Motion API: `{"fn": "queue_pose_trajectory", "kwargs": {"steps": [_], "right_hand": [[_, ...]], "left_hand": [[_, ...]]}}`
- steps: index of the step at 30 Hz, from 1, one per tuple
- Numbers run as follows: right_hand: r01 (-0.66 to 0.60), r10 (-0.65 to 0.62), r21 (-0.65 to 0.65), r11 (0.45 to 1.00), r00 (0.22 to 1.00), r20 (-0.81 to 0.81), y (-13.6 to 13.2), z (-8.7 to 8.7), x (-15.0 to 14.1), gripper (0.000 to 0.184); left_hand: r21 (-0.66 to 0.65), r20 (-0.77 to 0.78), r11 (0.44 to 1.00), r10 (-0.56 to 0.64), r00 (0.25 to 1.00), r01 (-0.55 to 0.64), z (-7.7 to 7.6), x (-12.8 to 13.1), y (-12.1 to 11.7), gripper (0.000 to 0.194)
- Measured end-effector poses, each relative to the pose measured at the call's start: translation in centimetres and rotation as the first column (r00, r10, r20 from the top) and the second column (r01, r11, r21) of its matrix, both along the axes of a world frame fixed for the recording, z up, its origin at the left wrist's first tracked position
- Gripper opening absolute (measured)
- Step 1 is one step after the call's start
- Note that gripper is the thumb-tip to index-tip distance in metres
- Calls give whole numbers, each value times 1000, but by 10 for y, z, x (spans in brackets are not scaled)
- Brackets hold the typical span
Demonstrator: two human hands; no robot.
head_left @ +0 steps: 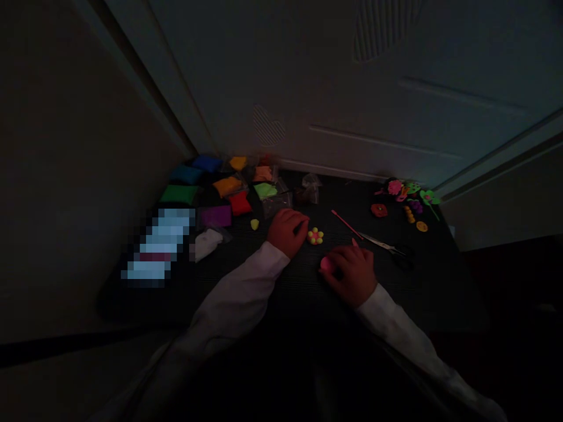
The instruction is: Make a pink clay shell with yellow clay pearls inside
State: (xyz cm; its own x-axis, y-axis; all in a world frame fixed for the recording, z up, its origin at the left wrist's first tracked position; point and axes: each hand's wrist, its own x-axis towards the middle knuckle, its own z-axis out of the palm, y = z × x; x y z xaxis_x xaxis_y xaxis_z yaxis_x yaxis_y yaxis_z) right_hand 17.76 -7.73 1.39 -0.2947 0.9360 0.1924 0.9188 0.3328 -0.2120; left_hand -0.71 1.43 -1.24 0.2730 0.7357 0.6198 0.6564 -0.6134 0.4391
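Observation:
My left hand rests on the dark table with its fingers curled together; whether anything is in them is hidden. Just right of its fingertips lies a small clay flower with yellow balls for petals and a pink middle. My right hand is closed round a pink lump of clay, which shows between thumb and fingers. Beyond that hand, a thin pink stick tool lies slantwise. A pair of scissors with dark handles sits to its right. A small yellow-green clay piece is left of my left hand.
Bags of coloured clay, among them a green one and a purple one, cover the left back. A blurred bright screen lies at the left edge. Finished clay pieces, including a pink flower, sit back right, near the wall.

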Motion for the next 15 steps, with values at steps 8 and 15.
{"fn": "queue_pose_trajectory", "kwargs": {"steps": [8,15], "right_hand": [[-9,6,43,999,998,56,-26,-14,2,52],[-138,136,2,990,979,153,-40,-21,9,61]], "left_hand": [[19,53,1000,6,999,-7,2,0,-2,24],[-1,65,1000,1,998,-1,3,0,-4,23]]}}
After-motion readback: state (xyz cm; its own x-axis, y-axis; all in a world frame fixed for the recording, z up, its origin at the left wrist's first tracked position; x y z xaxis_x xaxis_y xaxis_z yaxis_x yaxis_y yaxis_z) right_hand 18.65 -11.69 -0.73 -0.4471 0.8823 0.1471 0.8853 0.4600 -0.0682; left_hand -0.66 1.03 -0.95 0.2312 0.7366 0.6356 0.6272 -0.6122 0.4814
